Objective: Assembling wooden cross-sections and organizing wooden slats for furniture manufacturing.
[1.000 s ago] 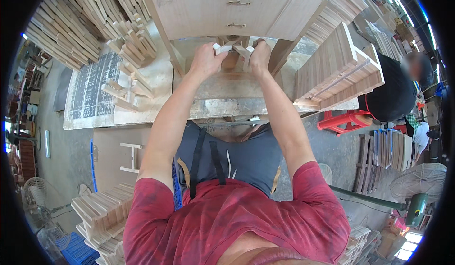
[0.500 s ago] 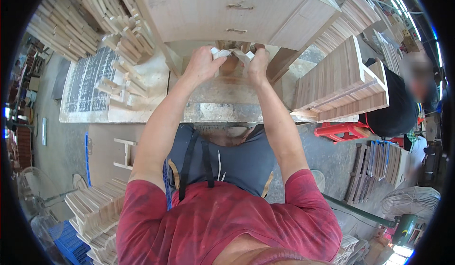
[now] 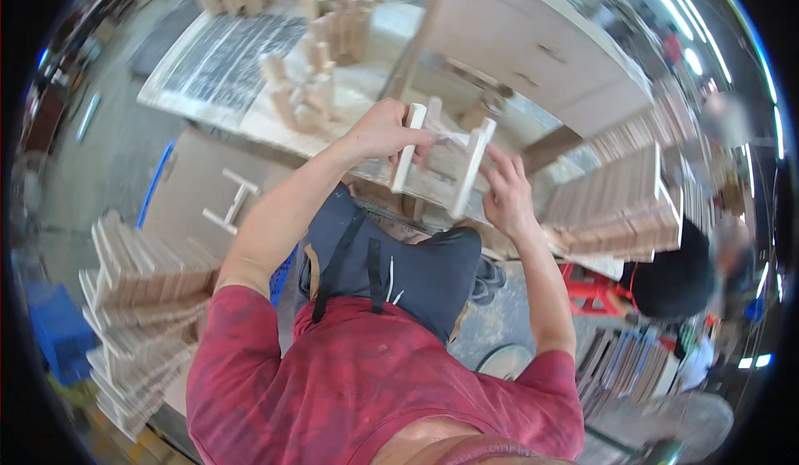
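A pale wooden H-shaped frame (image 3: 473, 170), two short bars joined by a crosspiece, is held in the air in front of the workbench. My left hand (image 3: 387, 132) is closed round its left bar. Next to the right bar, my right hand (image 3: 509, 190) has its fingers apart; whether the fingertips touch the wood I cannot tell. Behind the frame stands a large wooden cabinet-like machine (image 3: 541, 45) with two handles on its face. Motion blurs the picture.
Upright wooden sticks (image 3: 320, 74) stand on the bench at left. Stacked wooden frames (image 3: 612, 195) lie at right, more frames (image 3: 146, 282) at lower left. One H-frame (image 3: 231, 199) lies on a brown board. A person in black (image 3: 674, 274) sits by a red stool (image 3: 587, 290).
The wooden frame has come out from the machine toward me. My right hand's fingers have loosened from its bar. The whole view has turned, so the bench now sits tilted.
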{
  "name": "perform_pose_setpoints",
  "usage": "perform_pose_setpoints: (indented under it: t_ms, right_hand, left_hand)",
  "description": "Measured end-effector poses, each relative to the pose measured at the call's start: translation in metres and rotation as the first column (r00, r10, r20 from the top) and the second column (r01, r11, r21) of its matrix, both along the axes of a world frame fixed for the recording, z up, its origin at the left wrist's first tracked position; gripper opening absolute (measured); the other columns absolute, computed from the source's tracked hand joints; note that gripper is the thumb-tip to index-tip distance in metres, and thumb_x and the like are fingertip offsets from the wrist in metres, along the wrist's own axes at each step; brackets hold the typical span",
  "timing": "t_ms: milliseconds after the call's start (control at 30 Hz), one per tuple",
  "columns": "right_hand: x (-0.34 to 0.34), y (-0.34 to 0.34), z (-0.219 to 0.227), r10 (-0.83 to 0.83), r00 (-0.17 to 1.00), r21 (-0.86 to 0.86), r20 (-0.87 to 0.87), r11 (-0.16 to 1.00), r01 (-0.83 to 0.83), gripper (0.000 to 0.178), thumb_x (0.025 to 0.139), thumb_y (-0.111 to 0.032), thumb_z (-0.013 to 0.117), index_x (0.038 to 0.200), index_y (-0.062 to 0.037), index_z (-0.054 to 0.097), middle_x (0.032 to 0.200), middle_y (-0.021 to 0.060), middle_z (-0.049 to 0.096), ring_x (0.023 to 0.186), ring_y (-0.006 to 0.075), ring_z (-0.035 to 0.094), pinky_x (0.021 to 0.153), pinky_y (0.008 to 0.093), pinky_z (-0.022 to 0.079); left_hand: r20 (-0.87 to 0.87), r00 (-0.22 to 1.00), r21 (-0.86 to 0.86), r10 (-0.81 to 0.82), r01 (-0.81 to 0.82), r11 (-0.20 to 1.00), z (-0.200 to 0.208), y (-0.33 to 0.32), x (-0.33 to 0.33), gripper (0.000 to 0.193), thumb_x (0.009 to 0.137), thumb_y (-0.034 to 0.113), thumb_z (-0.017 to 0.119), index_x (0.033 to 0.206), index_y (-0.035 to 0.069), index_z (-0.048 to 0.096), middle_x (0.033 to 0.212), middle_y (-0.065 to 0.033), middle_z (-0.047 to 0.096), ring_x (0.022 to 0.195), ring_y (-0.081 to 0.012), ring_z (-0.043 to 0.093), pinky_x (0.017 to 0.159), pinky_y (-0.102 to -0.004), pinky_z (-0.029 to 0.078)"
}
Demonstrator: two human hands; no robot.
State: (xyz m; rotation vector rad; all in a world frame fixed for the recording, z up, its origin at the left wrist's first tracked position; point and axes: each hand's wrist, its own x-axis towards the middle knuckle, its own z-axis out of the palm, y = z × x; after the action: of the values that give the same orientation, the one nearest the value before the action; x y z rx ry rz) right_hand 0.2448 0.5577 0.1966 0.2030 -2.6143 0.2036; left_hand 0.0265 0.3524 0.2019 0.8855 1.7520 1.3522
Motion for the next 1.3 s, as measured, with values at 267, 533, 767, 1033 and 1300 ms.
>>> perform_pose_setpoints:
  t_ms: [267, 533, 767, 1033, 1300]
  right_hand:
    - [-0.087, -0.069, 0.043, 0.267, 0.930, -0.155, -0.252, 0.937, -0.312, 0.031, 0.081, -0.002, 0.077, 0.111, -0.0010, 0.066, 0.103, 0.0161, 0.069, 0.095, 0.0347, 0.065, 0.084, 0.0402, 0.054]
    - [-0.289, -0.100, 0.061, 0.435, 0.897, -0.757, 0.075, 0.611, -0.233, 0.020, 0.098, -0.015, 0.071, 0.112, -0.0027, 0.064, 0.098, 0.0019, 0.070, 0.087, 0.0103, 0.064, 0.078, 0.0285, 0.052]
    - [-0.336, -0.100, 0.043, 0.497, 0.799, -0.809, 0.339, 0.587, -0.022, 0.026, 0.099, -0.021, 0.072, 0.114, -0.0041, 0.060, 0.095, 0.0028, 0.069, 0.083, 0.0110, 0.063, 0.074, 0.0275, 0.053]
    - [-0.334, -0.082, 0.031, 0.563, 0.744, -0.791, 0.361, 0.607, -0.075, 0.024, 0.098, -0.020, 0.072, 0.112, -0.0043, 0.061, 0.095, 0.0032, 0.069, 0.083, 0.0103, 0.063, 0.072, 0.0273, 0.052]
    - [-0.320, -0.117, 0.018, 0.282, 0.676, -0.605, 0.681, 0.737, 0.303, 0.046, 0.095, -0.035, 0.076, 0.122, -0.0010, 0.062, 0.109, 0.0104, 0.070, 0.098, 0.0163, 0.065, 0.086, 0.0330, 0.054]
  left_hand:
    - [0.244, 0.792, 0.236, 0.559, -0.608, 0.758, -0.009, -0.139, -0.027, 0.046, 0.087, 0.037, 0.082, 0.100, -0.005, 0.070, 0.083, -0.0113, 0.074, 0.074, -0.0193, 0.073, 0.057, -0.0289, 0.054]
    - [-0.597, 0.374, 0.198, 0.710, -0.788, 0.582, -0.110, -0.144, -0.085, 0.052, 0.077, 0.026, 0.087, 0.109, -0.004, 0.060, 0.097, -0.0211, 0.068, 0.092, -0.0382, 0.067, 0.084, -0.0444, 0.053]
    - [-0.507, 0.483, 0.195, 0.714, -0.743, 0.640, -0.115, -0.161, -0.097, 0.035, 0.081, 0.019, 0.083, 0.092, -0.001, 0.057, 0.085, -0.0202, 0.064, 0.080, -0.0382, 0.064, 0.075, -0.0450, 0.051]
    - [-0.558, 0.537, 0.124, 0.632, -0.700, 0.704, -0.109, -0.164, -0.097, 0.038, 0.080, 0.019, 0.085, 0.099, -0.001, 0.059, 0.088, -0.0193, 0.066, 0.084, -0.0358, 0.066, 0.078, -0.0437, 0.051]
    - [-0.539, 0.502, 0.265, 0.677, -0.662, 0.701, -0.107, -0.160, -0.080, 0.061, 0.073, 0.028, 0.092, 0.112, -0.003, 0.058, 0.096, -0.0205, 0.068, 0.093, -0.0362, 0.069, 0.086, -0.0432, 0.054]
